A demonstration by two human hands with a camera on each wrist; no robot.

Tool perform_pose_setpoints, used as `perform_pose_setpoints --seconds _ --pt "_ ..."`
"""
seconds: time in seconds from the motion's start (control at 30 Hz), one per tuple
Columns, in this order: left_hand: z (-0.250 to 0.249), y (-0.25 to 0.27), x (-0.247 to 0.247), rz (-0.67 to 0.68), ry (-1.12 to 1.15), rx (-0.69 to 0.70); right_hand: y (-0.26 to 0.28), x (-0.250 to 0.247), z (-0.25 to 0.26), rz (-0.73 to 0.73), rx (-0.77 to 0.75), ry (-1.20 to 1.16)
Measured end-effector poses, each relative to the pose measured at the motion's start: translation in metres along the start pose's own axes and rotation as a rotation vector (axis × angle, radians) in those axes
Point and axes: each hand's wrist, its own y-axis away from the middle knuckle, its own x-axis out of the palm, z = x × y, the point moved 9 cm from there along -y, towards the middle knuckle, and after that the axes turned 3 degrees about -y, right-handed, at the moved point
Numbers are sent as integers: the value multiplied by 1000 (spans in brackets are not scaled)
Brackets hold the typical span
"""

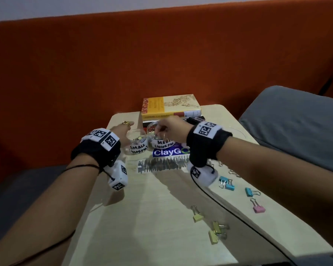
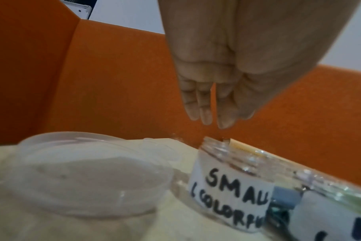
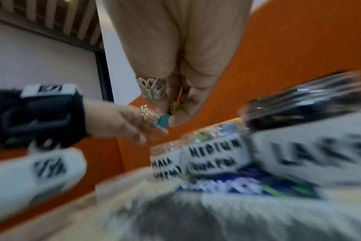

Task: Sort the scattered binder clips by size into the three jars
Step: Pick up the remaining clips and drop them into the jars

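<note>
Mid-drop: right hand [image 3: 175,101] pinching a blue clip [image 3: 162,122] just above the medium jar [image 1: 161,144], left hand [image 2: 214,91] released beside it; next, letting go squarely over the mouth.

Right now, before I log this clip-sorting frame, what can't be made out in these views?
- Large jar: head view, hidden behind the right hand; right wrist view, smeared by motion blur.
- Teal clip in the right hand's grip: blurred; the fingers cover much of it, so its size is unclear.
- Small jar contents: left wrist view, label and glare hide them.
- Left hand: whether it touches the small jar cannot be told.
</note>
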Motion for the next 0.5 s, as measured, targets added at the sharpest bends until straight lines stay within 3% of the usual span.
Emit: perform_pose_setpoints --seconds 0.1,0.33,0.5 --pt "8 2 21 102 61 -22 -37 4 15 -8 2 9" --pt "15 -17 10 -65 90 -41 -81 30 19 73 37 11" --pt "16 -13 9 -89 133 -39 -73 22 15 12 8 2"
